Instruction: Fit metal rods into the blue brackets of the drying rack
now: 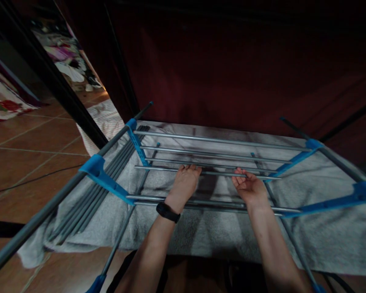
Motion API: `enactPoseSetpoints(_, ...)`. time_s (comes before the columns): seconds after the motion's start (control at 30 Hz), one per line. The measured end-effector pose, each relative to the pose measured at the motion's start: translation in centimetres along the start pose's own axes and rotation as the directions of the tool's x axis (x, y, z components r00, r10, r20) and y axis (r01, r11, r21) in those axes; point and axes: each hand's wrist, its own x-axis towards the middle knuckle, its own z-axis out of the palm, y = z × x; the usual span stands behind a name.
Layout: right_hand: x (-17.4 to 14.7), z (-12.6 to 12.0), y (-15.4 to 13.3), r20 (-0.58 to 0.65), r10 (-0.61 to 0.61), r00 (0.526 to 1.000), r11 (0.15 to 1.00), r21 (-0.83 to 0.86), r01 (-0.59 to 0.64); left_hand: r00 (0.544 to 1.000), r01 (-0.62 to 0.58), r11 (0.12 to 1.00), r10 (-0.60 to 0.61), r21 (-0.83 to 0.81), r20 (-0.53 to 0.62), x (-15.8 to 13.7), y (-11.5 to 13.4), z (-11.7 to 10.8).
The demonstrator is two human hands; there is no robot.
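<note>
A thin grey metal rod (216, 173) lies crosswise in both hands, its two ends free of the blue plastic brackets. My left hand (187, 179), palm down with a black band on the wrist, has its fingers curled over the rod. My right hand (249, 188) is turned palm up, fingers bent behind the same rod. Around them stands a drying rack frame of grey tubes with blue brackets (108, 181) on the left and blue brackets (332, 201) on the right. Other crossbars (219, 140) span between the brackets, behind and in front of the hands.
A grey blanket (207, 232) covers the floor under the rack. Several loose grey tubes (100, 199) lie on it at left. Behind is a dark red panel (232, 81). Brown floor tiles (49, 146) carry a black cable (42, 179); piled clothes (64, 61) are farther back.
</note>
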Motion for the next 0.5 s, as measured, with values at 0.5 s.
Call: enactPoseSetpoints(0.5,1.8,-3.1,-4.9,-0.117,-0.143,0.983,0.984,0.092,0.154,1.000,0.021,0.990,-0.023,-0.140,-0.014,0.3,-1.9,-1.3)
